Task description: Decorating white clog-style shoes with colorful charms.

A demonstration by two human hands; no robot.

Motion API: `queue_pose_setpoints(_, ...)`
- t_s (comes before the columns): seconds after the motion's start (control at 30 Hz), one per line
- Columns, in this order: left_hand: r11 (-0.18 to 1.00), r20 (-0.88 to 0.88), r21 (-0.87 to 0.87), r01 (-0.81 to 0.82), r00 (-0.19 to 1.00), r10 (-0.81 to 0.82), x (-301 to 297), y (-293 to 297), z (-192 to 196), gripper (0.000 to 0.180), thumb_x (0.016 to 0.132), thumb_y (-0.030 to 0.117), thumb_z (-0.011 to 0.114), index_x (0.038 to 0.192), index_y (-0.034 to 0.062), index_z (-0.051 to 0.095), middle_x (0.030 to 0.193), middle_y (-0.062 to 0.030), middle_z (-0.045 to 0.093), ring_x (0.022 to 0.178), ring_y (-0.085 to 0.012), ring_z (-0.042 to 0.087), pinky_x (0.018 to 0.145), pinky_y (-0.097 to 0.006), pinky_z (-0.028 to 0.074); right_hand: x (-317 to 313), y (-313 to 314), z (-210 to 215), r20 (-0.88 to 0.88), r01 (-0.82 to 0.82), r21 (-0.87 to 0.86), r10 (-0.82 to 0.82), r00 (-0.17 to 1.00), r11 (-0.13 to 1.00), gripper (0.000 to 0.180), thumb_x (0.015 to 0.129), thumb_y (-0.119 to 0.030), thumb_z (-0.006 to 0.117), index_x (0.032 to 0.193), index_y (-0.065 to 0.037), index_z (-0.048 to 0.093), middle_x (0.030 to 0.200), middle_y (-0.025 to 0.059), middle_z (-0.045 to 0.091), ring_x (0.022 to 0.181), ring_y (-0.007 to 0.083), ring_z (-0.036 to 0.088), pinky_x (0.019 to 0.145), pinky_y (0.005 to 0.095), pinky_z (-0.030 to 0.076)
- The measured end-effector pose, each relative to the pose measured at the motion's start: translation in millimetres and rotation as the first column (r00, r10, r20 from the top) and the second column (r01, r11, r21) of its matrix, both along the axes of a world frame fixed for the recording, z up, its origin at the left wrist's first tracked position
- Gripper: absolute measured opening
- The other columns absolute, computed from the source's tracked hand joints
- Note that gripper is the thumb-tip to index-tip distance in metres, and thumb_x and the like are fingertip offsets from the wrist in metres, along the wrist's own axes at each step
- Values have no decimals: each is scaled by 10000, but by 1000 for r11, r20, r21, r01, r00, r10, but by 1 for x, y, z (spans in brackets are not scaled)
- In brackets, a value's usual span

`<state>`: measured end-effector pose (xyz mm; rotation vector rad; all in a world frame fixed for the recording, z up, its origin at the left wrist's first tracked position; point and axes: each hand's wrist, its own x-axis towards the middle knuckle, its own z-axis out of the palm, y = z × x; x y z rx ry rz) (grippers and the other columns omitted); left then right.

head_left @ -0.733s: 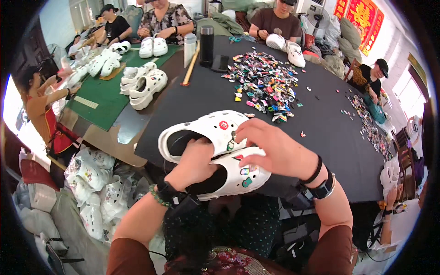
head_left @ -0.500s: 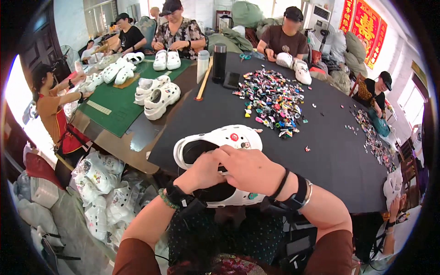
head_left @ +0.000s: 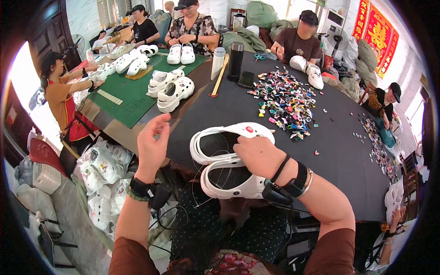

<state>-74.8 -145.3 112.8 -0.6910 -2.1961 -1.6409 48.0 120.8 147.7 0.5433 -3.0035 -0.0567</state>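
Two white clog shoes lie side by side at the near edge of the black table (head_left: 334,151). My right hand (head_left: 256,153) rests over them and grips the nearer white clog (head_left: 231,181) by its front. The farther clog (head_left: 224,140) carries small coloured charms on its toe. My left hand (head_left: 153,140) is raised off to the left of the shoes, fingers apart, holding nothing. A thin string or wire loops across the clogs' openings.
A heap of small coloured charms (head_left: 286,103) lies mid-table, more charms (head_left: 380,151) at the right. A dark bottle (head_left: 235,62), white bottle (head_left: 217,63) and phone stand behind. White clogs (head_left: 174,94) sit on a green mat (head_left: 128,101). Several people sit around. Bagged shoes (head_left: 98,169) lie left.
My left hand has let go of the clogs and lifted away to the left. My right hand has stayed on the nearer clog. The view has tilted down slightly.
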Motion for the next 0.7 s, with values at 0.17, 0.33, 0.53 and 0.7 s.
queue_pose_setpoints(0.17,975,-135,-152,-159,981,139,-21,6,-44,346,893,17,590,1236,49,611,1212,-88,649,1112,-189,604,895,-333,496,12,29,26,-14,21,-25,-21,1000,999,169,692,-28,657,853,-52,609,866,122,595,851,339,641,693,442,527)
queue_pose_setpoints(0.33,939,-322,-322,-121,947,11,-11,53,-62,381,847,2,611,1225,46,580,1291,-170,569,1200,-339,523,1033,-421,401,40,88,66,-34,98,11,-98,995,995,152,709,-75,697,848,-65,636,869,117,615,864,349,640,720,454,515)
queue_pose_setpoints(0.53,909,-303,-412,-62,950,-73,7,100,-92,453,811,96,655,1256,68,576,1360,-201,487,1281,-407,408,1072,-528,310,48,188,88,-49,419,65,-417,908,905,203,683,-119,720,883,-82,700,876,131,678,907,352,647,769,466,526)
queue_pose_setpoints(0.7,765,-291,-632,-122,953,-89,21,113,-95,393,859,181,613,1225,37,609,1338,-202,514,1310,-404,386,1083,-587,280,21,284,76,-165,625,139,-604,780,768,162,690,-121,708,851,-100,717,889,130,692,889,358,667,760,477,544)
